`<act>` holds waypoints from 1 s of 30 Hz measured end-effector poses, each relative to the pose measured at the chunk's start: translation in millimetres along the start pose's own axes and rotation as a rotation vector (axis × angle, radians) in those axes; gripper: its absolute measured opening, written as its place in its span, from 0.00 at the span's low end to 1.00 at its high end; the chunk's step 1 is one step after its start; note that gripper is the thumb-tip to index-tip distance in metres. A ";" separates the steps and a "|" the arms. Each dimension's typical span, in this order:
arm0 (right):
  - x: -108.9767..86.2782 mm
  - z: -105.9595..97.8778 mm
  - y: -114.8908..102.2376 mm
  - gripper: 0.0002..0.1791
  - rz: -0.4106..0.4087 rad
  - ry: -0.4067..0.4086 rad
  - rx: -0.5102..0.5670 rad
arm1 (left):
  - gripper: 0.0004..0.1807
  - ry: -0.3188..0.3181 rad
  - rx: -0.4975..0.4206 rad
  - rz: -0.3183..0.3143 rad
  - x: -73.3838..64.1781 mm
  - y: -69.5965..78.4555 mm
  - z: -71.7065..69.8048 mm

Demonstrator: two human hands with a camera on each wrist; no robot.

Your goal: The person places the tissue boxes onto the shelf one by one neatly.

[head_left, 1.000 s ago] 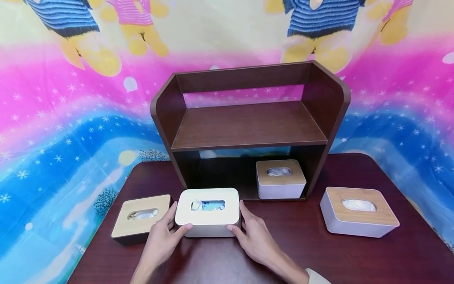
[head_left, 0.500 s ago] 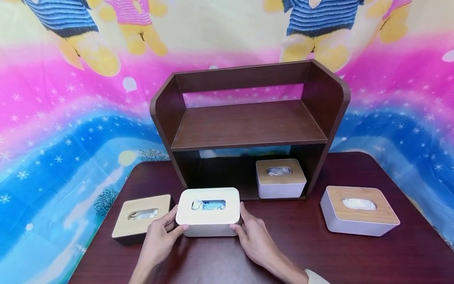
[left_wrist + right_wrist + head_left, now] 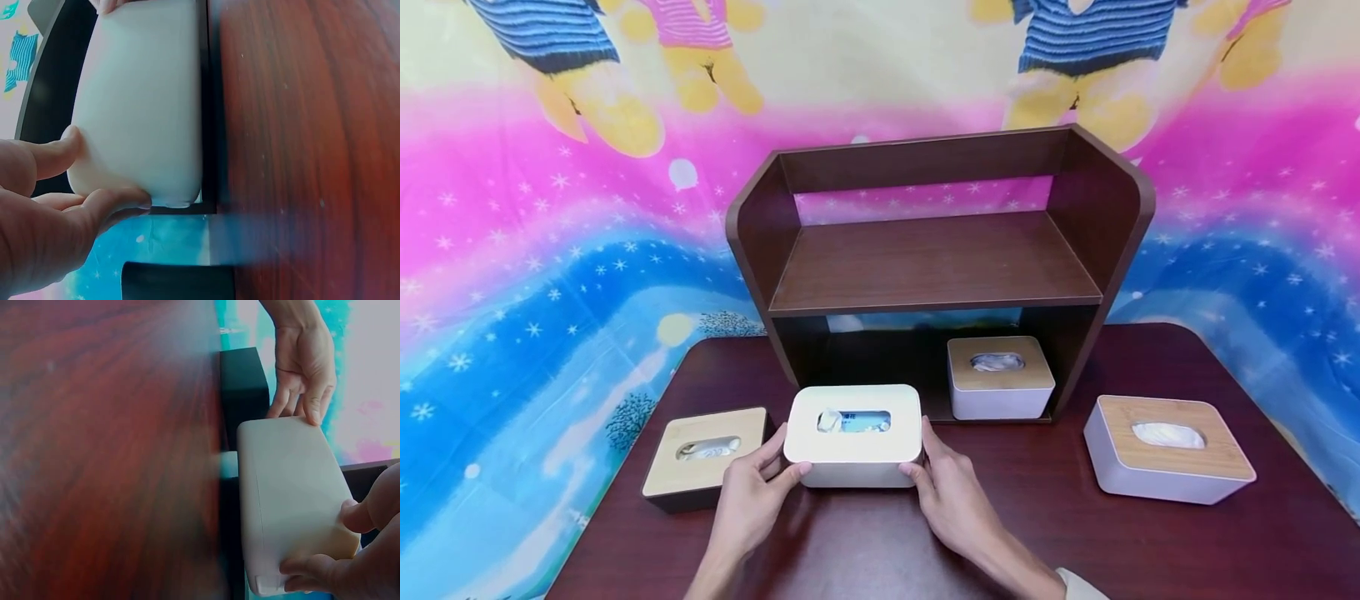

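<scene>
Both hands hold a white tissue box (image 3: pixel 853 475) by its two short ends, just in front of the shelf. My left hand (image 3: pixel 752 492) grips the left end, its thumb at the front top edge and the fingers along the side. At the other end my right hand (image 3: pixel 958 496) grips in the same way. A blue-printed pack shows through the oval slot in the lid. In the left wrist view the pale face of the tissue box (image 3: pixel 140 100) lies between thumb and fingers. The right wrist view shows the tissue box (image 3: pixel 294 481) with a hand at each end.
A dark brown two-tier shelf (image 3: pixel 936 258) stands at the back of the table (image 3: pixel 865 550). Its lower tier bears a white, wood-topped tissue box (image 3: pixel 1000 400) at the right. A dark tissue box (image 3: pixel 685 496) sits left, close to the left hand; another wood-topped box (image 3: pixel 1172 467) sits far right.
The white tissue box, held by both hands, has moved up in the head view, toward the shelf. The head view has shifted slightly. The other boxes stay in place.
</scene>
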State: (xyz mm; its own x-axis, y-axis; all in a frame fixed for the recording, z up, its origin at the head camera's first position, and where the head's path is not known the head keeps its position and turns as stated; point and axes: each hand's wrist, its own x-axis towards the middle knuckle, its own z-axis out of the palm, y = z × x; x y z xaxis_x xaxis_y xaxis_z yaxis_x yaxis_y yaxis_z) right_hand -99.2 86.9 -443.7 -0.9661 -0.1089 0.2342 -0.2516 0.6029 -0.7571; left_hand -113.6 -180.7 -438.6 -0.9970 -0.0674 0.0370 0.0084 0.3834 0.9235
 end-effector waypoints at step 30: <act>49.5 -20.5 23.3 0.38 0.075 0.042 0.009 | 0.34 0.112 -0.165 0.103 45.7 8.0 42.2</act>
State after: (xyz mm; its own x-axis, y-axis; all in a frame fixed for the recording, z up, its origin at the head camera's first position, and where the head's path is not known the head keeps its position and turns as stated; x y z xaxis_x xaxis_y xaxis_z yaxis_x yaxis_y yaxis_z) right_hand -151.7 111.7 -437.4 -0.9789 -0.0304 0.2021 -0.1795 0.6011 -0.7788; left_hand -162.3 -141.9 -445.6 -0.9755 -0.1412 0.1684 0.1315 0.2387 0.9621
